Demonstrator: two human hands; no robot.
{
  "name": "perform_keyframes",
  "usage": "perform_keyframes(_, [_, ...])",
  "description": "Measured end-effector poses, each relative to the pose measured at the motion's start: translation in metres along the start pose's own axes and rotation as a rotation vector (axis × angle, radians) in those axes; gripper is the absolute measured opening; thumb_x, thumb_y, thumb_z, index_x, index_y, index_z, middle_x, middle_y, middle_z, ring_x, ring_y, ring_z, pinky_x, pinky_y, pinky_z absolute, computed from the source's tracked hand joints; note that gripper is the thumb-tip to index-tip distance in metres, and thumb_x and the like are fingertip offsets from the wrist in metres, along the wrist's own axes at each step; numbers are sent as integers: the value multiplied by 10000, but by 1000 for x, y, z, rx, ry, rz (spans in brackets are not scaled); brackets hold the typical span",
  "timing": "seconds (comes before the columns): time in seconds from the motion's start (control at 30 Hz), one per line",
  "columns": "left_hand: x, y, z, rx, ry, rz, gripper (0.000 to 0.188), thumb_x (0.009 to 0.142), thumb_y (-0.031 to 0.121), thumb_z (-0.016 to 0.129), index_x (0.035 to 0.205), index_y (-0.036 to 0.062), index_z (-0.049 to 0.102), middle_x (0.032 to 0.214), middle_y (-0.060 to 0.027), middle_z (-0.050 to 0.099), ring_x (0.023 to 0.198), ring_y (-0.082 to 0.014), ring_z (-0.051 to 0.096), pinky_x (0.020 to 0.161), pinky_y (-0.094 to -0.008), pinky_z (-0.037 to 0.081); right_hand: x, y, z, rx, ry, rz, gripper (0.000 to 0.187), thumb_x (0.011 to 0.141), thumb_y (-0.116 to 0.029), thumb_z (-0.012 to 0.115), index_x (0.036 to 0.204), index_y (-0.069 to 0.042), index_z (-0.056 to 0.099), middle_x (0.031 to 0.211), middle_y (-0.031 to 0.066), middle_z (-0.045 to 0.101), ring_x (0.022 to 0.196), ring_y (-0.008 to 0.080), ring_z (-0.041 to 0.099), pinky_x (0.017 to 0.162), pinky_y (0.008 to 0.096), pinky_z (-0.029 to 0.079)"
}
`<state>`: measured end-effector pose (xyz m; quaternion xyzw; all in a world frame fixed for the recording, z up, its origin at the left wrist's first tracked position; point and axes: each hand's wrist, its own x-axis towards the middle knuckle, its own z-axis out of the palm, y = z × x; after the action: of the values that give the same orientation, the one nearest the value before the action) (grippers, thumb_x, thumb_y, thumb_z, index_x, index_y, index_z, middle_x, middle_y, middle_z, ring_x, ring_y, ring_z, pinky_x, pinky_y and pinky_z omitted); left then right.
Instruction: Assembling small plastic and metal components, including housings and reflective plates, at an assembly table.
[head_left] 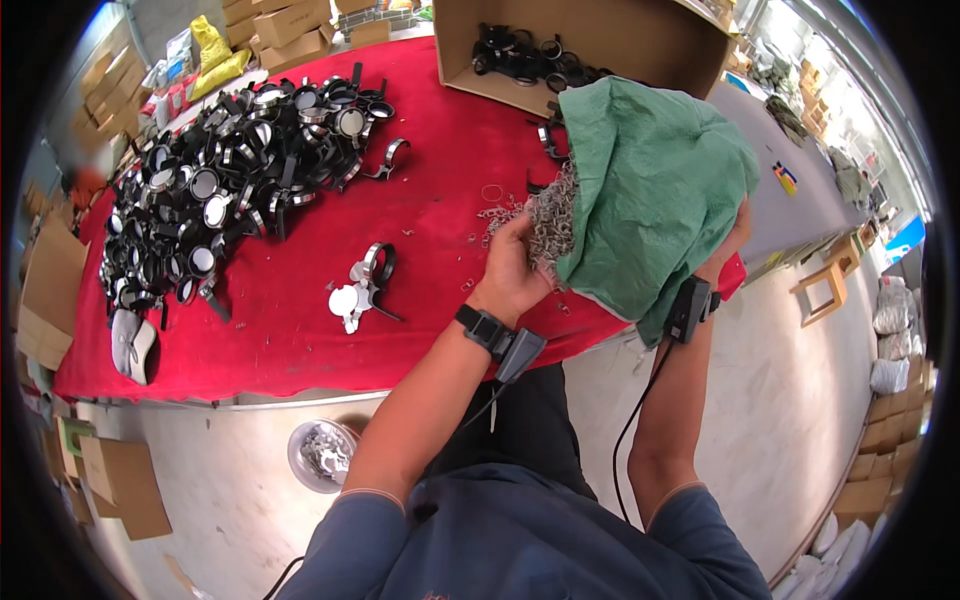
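A green woven sack [660,180] lies tipped at the right front of the red-covered table, its mouth facing left. A mass of small bent metal wire pieces [552,215] spills from the mouth, and some lie loose on the cloth. Cupped at the mouth, my left hand [515,265] is closed against these pieces, thumb on top and fingers partly hidden. My right hand [728,245] grips the sack's right side, most of its fingers hidden by the fabric. Left of my left hand are a black-and-silver ring clamp [378,265] and white metal discs with tabs [348,300].
A large heap of black ring clamps [250,170] covers the table's left side. An open cardboard box [590,55] with more clamps stands at the back. A grey shoe-like item [131,345] lies at the left edge. A bucket of metal parts [322,455] sits on the floor.
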<state>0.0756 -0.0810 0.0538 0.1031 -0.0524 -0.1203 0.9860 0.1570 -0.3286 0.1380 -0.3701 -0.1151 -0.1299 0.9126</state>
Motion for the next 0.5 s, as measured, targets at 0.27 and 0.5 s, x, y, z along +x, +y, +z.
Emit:
perform_keyframes(0.27, [6,52,77,611,62,140,308,1112,224,587,1257,-8,730,1150,-102,786,1026,-221,759,958,-365,611,-37,66,-64,178,57,41,599,1080,-435,537,1507,-18,590,1496,172,663,1315,338,669,1166,515,518])
perform_keyframes(0.5, [38,57,160,1657,149,10,316,1076,262,722,1068,-51,771,953,-35,765,816,-100,700,734,-276,555,-98,140,-37,527,102,146,598,1074,-463,563,1495,-43,612,1476,161,681,1305,351,672,1167,507,517])
